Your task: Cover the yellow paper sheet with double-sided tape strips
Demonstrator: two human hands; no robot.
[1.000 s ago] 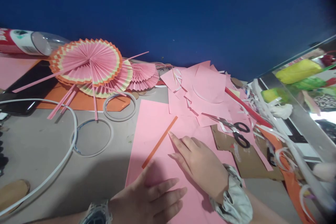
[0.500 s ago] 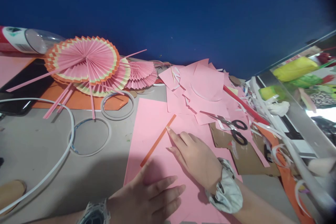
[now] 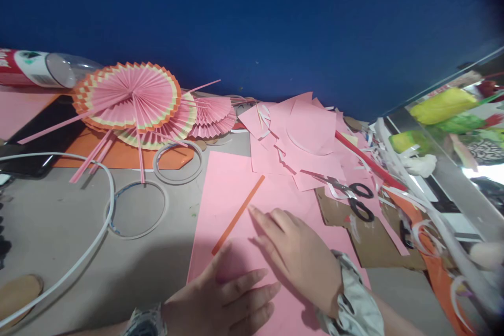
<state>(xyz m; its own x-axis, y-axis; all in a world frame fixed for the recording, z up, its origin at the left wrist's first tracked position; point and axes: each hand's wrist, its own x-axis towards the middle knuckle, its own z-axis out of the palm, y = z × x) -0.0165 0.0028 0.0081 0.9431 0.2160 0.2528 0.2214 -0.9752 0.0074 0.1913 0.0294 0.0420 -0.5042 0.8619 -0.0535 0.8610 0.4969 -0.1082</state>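
A large pink paper sheet (image 3: 220, 178) lies on the grey table, and a narrow orange paper strip (image 3: 238, 216) rests slantwise on it. My left hand (image 3: 224, 294) is spread over the lower part of the sheet, its thumb tip beside the strip's lower end. My right hand (image 3: 295, 257), a scrunchie on its wrist, points its index finger just right of the strip, the other fingers loosely bent. Neither hand grips anything. Black-handled scissors (image 3: 350, 192) lie beyond my right hand on pink paper and cardboard.
Pleated paper rosettes (image 3: 129, 97), a black phone (image 3: 43, 163) and a plastic bottle (image 3: 63, 71) lie at the back left. Tape-like rings (image 3: 165, 210) and a white hoop (image 3: 112, 194) sit left. Pink offcuts (image 3: 275, 115) heap before the blue wall (image 3: 252, 21). Brown cardboard (image 3: 370, 247) lies right.
My right hand has drawn back a little down and to the right, its index fingertip coming off the orange strip. The left hand stays nearly in place. The view has shifted slightly.
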